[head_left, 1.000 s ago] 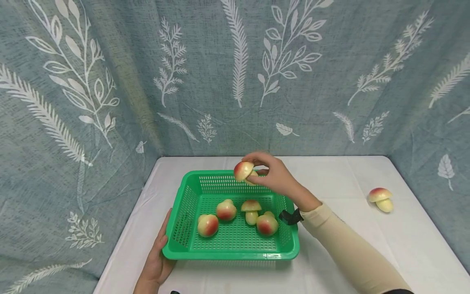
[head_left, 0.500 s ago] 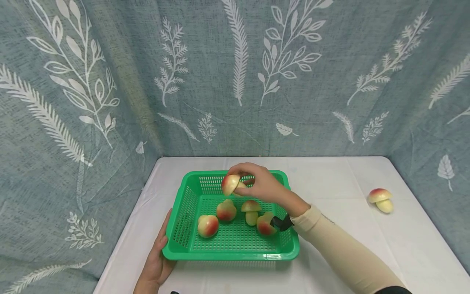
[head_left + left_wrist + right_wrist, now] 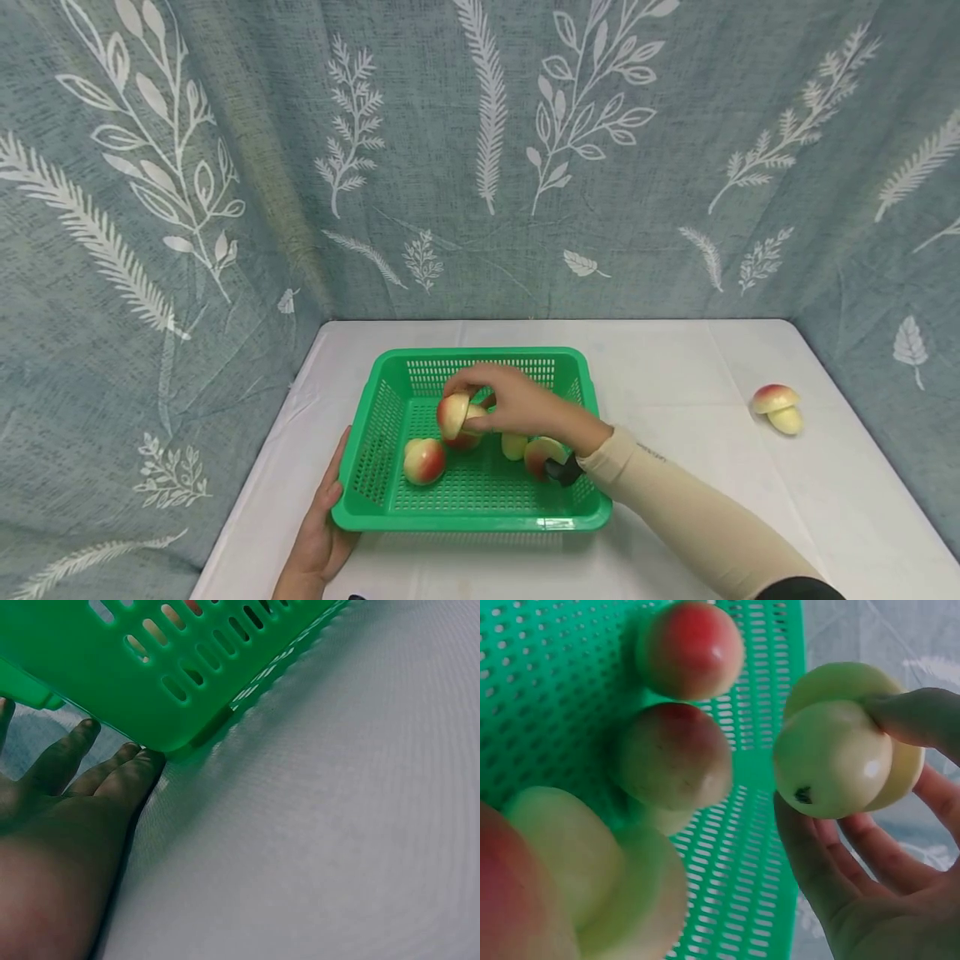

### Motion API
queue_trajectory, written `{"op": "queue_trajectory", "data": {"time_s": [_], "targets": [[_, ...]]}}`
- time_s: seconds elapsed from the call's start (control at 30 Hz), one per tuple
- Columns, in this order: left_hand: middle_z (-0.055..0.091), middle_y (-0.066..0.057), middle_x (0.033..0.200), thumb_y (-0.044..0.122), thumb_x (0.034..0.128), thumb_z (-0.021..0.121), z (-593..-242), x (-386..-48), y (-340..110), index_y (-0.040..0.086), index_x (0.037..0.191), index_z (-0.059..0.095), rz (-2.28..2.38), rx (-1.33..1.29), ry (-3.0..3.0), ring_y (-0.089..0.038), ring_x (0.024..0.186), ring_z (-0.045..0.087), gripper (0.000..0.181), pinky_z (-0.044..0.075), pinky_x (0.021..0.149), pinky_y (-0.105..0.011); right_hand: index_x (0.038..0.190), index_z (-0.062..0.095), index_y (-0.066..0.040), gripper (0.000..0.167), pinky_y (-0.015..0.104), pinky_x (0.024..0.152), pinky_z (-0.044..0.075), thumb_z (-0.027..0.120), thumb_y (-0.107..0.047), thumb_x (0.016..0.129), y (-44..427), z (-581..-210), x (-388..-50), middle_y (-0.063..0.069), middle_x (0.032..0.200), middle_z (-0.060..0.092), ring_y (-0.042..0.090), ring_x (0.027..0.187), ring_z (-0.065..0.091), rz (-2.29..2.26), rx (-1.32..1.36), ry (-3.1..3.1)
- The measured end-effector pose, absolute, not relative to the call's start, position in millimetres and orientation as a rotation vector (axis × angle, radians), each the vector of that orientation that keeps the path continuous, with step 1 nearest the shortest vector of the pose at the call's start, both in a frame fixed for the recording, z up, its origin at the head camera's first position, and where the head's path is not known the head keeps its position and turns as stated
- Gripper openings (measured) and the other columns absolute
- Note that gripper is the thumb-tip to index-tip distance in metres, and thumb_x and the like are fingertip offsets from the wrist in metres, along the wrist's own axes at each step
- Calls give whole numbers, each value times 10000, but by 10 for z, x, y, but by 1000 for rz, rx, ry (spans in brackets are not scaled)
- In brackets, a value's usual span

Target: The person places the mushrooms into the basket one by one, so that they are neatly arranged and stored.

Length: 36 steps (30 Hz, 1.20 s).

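Note:
My right hand (image 3: pixel 517 402) pinches a toy mushroom (image 3: pixel 453 415) with a red and yellow cap, above the floor of a green plastic basket (image 3: pixel 472 522). In the right wrist view, thumb and fingers hold its pale rounded stem (image 3: pixel 832 761), which has a small dark mark. Several similar mushrooms lie in the basket, among them a left one (image 3: pixel 424 462), a stem (image 3: pixel 514 447) partly under my hand, and a right one (image 3: pixel 542 457) partly behind the black wrist strap. My left hand (image 3: pixel 322 521) rests against the basket's left side, its fingers extended along the wall (image 3: pixel 112 682).
Another mushroom (image 3: pixel 777 408) lies on the white tablecloth (image 3: pixel 675 367), well to the right of the basket. Grey-blue leaf-patterned curtains (image 3: pixel 450 167) stand behind the table and at both sides.
My right hand has moved left and lower with the mushroom, from the basket's back rim to inside it. It now covers part of the mushrooms below. The left hand and basket stay put.

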<state>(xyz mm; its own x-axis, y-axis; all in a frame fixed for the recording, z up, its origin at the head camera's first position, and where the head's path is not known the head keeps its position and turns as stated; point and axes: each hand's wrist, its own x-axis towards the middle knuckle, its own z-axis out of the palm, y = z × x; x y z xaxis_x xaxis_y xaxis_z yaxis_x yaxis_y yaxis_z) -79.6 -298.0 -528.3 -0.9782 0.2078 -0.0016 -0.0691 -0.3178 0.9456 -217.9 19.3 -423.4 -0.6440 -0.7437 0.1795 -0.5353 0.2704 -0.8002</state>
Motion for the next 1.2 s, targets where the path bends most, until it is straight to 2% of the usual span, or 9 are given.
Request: {"op": "queue_trajectory", "data": {"time_s": [0.13, 0.33, 0.5, 0.77, 0.93, 1.2], "targets": [[86, 175, 1804, 461, 1129, 334, -5293, -804, -2976, 377, 1760, 47, 2421, 186, 1713, 70, 1556, 229, 698, 300, 1198, -227, 1251, 744, -180, 372, 335, 876, 614, 840, -66, 911, 167, -4317, -2168, -119, 1139, 700, 88, 1060, 633, -1238, -1235, 2297], [129, 221, 1787, 458, 1130, 332, -5298, -808, -2971, 380, 1759, 45, 2423, 188, 1704, 87, 1540, 249, 696, 297, 1199, -227, 1217, 723, -177, 388, 399, 869, 620, 870, -77, 872, 157, -4399, -2143, -82, 1103, 705, 77, 1033, 653, -1144, -1267, 2291], [92, 176, 1803, 449, 1133, 330, -5294, -810, -2968, 369, 1760, 43, 2430, 205, 1702, 76, 1546, 247, 695, 298, 1202, -234, 1198, 721, -178, 387, 462, 909, 599, 874, -64, 861, 154, -4407, -2135, -47, 1089, 723, 78, 995, 672, -1131, -1252, 2274], [51, 149, 1812, 438, 1135, 317, -5285, -813, -2970, 363, 1761, 31, 2424, 214, 1708, 89, 1532, 265, 692, 299, 1202, -239, 1247, 702, -188, 438, 301, 855, 593, 851, -26, 868, 183, -4438, -2108, -46, 1188, 710, 111, 1042, 701, -1051, -1138, 2241], [42, 134, 1816, 435, 1133, 309, -5284, -829, -2981, 357, 1762, 31, 2426, 219, 1702, 78, 1542, 256, 691, 298, 1204, -240, 1263, 692, -156, 435, 269, 857, 577, 862, -35, 881, 188, -4462, -2107, -11, 1226, 721, 169, 1034, 710, -1014, -1103, 2257], [71, 164, 1808, 444, 1133, 304, -5276, -848, -2983, 362, 1761, 31, 2419, 222, 1704, 77, 1552, 233, 689, 291, 1201, -223, 1155, 712, -113, 307, 300, 881, 560, 870, -61, 896, 190, -4461, -2106, 30, 1153, 742, 303, 1103, 706, -1009, -1046, 2234]]}}
